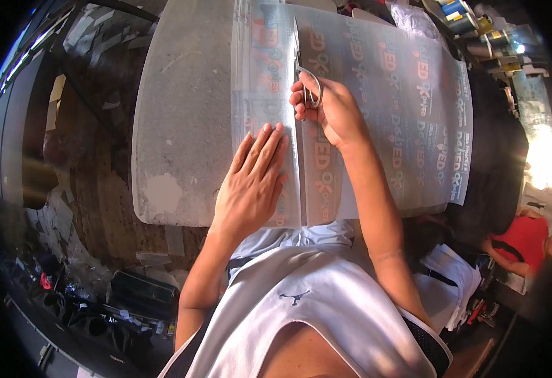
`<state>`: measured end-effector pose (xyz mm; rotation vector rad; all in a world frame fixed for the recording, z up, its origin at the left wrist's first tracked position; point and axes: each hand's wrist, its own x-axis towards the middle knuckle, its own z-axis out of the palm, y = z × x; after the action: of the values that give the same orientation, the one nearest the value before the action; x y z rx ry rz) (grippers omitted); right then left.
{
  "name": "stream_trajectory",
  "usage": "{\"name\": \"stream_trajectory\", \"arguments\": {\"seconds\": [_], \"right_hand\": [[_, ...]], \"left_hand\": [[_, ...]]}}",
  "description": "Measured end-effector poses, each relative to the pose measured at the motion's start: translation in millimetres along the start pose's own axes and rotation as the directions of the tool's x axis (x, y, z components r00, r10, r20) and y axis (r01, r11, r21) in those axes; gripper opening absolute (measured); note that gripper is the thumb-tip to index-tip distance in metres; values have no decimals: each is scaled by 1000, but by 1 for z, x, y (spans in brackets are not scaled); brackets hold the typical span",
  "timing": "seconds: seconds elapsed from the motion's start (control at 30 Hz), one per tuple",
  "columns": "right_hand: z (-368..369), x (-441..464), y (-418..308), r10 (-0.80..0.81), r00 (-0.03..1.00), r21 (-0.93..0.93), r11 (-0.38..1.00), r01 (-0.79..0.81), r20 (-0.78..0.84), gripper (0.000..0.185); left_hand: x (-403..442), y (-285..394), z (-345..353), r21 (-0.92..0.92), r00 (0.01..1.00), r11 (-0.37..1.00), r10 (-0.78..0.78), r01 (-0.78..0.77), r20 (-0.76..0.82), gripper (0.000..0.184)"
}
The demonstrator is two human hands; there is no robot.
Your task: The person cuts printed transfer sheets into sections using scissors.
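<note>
A pair of metal scissors [299, 58] is in my right hand [329, 107], with fingers through the handle loops and the blades pointing away from me. The blades lie along a long slit in a translucent printed plastic sheet [377, 157]. The slit runs from near the scissors down to the sheet's near edge. My left hand [255, 173] lies flat on the narrower left strip of the sheet, fingers stretched out, just left of the slit. Beneath the sheet is a grey worn tabletop [184, 126].
Spools [462, 19] stand at the upper right. A person in a red top [522, 242] is at the right edge. White cloth [449, 277] lies right of my lap. Scraps and a dark box [142, 296] are on the floor at left.
</note>
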<state>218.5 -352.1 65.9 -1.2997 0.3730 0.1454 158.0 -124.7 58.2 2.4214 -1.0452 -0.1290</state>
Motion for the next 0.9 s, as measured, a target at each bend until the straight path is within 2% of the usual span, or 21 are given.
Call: {"name": "stream_trajectory", "arguments": {"seconds": [0.9], "right_hand": [[-1, 21, -3, -40, 999, -21, 999, 40, -5, 40]], "left_hand": [[-1, -1, -1, 21, 1000, 1000, 11, -12, 8, 61]]}}
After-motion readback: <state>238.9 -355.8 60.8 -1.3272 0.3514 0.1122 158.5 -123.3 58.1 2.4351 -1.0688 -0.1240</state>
